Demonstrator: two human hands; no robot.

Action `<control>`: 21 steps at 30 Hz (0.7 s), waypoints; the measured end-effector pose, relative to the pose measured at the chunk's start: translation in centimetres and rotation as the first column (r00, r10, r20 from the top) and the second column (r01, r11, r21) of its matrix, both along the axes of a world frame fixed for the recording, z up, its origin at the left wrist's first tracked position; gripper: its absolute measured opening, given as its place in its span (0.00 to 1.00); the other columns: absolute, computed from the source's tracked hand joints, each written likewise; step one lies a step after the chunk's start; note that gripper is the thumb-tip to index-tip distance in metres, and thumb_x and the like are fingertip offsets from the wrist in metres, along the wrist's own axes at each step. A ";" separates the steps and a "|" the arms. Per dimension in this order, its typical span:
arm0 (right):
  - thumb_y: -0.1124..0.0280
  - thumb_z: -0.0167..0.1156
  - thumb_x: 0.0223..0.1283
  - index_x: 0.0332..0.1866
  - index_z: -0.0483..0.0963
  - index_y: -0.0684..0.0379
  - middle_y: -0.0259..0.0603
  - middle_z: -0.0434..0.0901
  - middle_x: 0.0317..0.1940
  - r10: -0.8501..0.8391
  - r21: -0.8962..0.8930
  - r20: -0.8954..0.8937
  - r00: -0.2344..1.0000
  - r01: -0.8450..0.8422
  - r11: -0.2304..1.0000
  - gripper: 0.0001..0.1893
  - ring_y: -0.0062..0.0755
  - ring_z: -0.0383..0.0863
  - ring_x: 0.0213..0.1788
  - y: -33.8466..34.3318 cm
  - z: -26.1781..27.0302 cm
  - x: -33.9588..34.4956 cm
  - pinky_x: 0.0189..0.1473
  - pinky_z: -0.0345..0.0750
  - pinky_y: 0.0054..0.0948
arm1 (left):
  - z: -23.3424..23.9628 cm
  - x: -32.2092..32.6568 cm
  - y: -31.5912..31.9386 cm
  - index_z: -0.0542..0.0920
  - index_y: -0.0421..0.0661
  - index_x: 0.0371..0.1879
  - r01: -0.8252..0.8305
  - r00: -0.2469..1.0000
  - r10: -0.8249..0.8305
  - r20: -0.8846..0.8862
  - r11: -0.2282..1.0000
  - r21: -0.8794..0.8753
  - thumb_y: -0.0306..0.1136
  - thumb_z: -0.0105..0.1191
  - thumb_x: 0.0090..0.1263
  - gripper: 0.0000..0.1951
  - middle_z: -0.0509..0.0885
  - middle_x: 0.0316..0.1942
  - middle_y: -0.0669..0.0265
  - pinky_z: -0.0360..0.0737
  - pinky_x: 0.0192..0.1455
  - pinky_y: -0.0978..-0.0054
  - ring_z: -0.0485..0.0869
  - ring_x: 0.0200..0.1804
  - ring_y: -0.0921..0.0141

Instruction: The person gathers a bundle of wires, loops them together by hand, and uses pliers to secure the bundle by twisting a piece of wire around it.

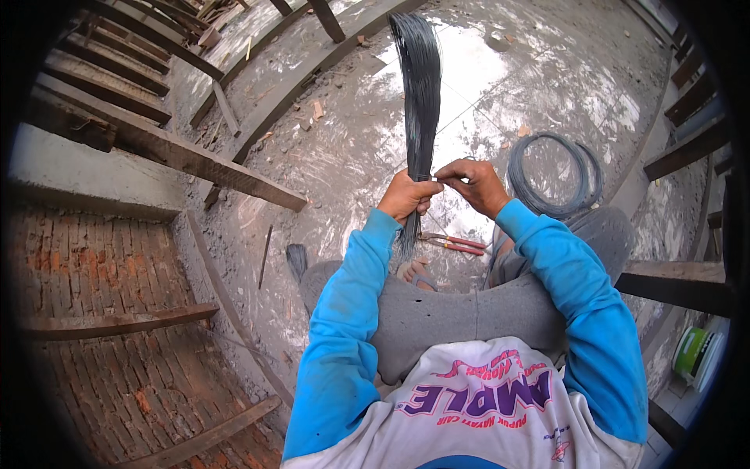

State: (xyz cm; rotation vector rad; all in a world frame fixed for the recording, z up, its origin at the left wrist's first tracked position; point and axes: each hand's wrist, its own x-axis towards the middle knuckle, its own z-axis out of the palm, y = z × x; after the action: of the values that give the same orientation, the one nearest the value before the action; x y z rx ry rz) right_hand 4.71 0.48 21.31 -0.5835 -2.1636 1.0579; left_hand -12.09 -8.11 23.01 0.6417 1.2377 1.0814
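Note:
A long bundle of thin dark wire (419, 105), bent over at its top end, stands upright before me. My left hand (409, 194) is closed around its lower part, and the cut ends fan out below the fist. My right hand (476, 183) is beside it, thumb and forefinger pinched together at the bundle's right edge; a thin wire end seems to lie between them, too small to tell surely. Red-handled pincers (460, 243) lie on the floor below the hands. To the right rests a coil of wire (518, 170).
Wooden beams (205, 161) cross the left side beside a brick wall (105, 264). A smaller wire bundle (296, 258) and a thin dark rod (265, 257) lie left of my legs. More timbers (674, 284) and a green-and-white bucket (694, 354) stand at the right.

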 end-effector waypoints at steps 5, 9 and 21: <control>0.78 0.67 0.52 0.43 0.80 0.58 0.41 0.85 0.40 0.031 0.352 0.021 0.999 -0.037 0.935 0.12 0.38 0.86 0.42 0.1 0.5 -0.2 0.41 0.84 0.31 | -0.2 -0.3 -0.3 0.73 0.42 0.34 -0.046 0.988 0.048 0.148 0.999 -0.012 0.22 0.60 0.59 0.09 0.72 0.18 0.72 0.65 0.16 0.80 0.70 0.15 0.79; 0.73 0.66 0.54 0.44 0.79 0.58 0.41 0.84 0.42 0.043 0.423 0.031 0.999 -0.052 0.905 0.12 0.40 0.85 0.41 0.1 1.4 -0.1 0.41 0.84 0.32 | -0.3 -0.4 -0.8 0.75 0.42 0.34 -0.010 0.992 0.000 0.126 0.997 0.077 0.24 0.58 0.62 0.06 0.72 0.19 0.72 0.67 0.19 0.79 0.70 0.15 0.79; 0.71 0.62 0.61 0.35 0.81 0.66 0.47 0.83 0.28 -0.057 -0.251 0.026 0.998 0.062 0.966 0.08 0.38 0.84 0.31 -1.5 2.7 -0.6 0.33 0.80 0.32 | -0.5 1.0 -0.5 0.76 0.40 0.35 -0.096 0.940 0.162 -0.302 0.970 0.223 0.25 0.60 0.59 0.09 0.77 0.23 0.71 0.70 0.23 0.81 0.73 0.22 0.81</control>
State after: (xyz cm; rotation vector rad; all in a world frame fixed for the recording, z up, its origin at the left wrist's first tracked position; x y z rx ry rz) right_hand 4.14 -1.07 24.06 -0.7718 -2.0277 1.3091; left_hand -11.09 -8.64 22.46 0.9318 1.4728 1.2615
